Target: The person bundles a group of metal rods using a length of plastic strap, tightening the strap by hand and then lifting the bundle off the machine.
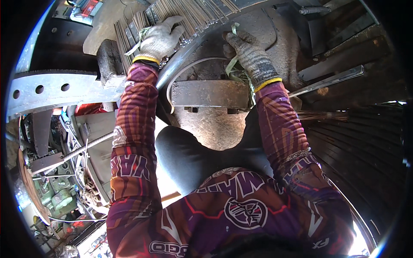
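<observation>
My left hand [160, 41], in a grey knit glove with a yellow cuff, lies over a row of thin metal rods [200, 15]. Its thumb and forefinger are spread apart, while the other fingers are partly hidden. A pale green strip [140, 42] runs along the outer side of this hand, over the rods. My right hand [251, 53], gloved alike, is closed on another pale green strip [232, 66]. One short end of that strip pokes up past the fingertips, and the rest hangs beside the wrist.
A curved metal rim [183, 53] passes between my hands. Below it sits a rusty steel block [211, 93] in front of my knees. At left are a drilled metal beam [51, 88] and a green machine part [60, 195]. A bright metal bar [329, 81] juts out at right.
</observation>
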Demonstrator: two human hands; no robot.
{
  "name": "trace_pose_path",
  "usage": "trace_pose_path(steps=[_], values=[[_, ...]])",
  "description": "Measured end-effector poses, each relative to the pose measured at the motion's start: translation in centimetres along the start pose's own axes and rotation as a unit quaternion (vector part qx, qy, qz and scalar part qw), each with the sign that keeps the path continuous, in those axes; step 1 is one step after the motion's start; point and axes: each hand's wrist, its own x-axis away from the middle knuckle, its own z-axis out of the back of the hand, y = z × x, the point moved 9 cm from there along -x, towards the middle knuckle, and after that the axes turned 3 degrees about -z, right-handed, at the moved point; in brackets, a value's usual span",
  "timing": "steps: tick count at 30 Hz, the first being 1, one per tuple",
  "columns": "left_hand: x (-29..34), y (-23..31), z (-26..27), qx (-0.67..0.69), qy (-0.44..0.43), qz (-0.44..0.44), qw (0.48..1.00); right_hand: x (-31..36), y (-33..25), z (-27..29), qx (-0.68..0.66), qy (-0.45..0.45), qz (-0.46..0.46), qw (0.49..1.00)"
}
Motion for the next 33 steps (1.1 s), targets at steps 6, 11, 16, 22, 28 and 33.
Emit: trace_pose_path(steps=[6, 11, 16, 22, 28, 33], values=[[4.4, 9.0, 2.6, 0.111, 0.206, -0.005, 0.972, 0.1, -0.3, 0.0, 0.119, 0.028, -0.006, 0.992], [11.2, 5.5, -7.6, 0.555, 0.214, 0.288, 0.751, 0.2, -0.2, 0.0, 0.213, 0.035, -0.004, 0.976], [10.2, 2.2, -13.8, 0.810, 0.275, 0.402, 0.327, -1.7, 1.8, 0.2, 0.164, 0.006, -0.015, 0.986], [6.4, 0.3, -13.1, 0.841, 0.243, 0.339, 0.344, -1.7, 2.4, -0.6, 0.187, -0.014, -0.013, 0.982], [7.3, 1.8, -13.2, 0.831, 0.245, 0.346, 0.359, -0.7, 1.0, -0.4, 0.177, 0.007, -0.006, 0.984], [10.3, 0.6, -14.0, 0.801, 0.309, 0.364, 0.362, 1.2, 0.3, -1.3, 0.154, 0.018, -0.022, 0.988]])
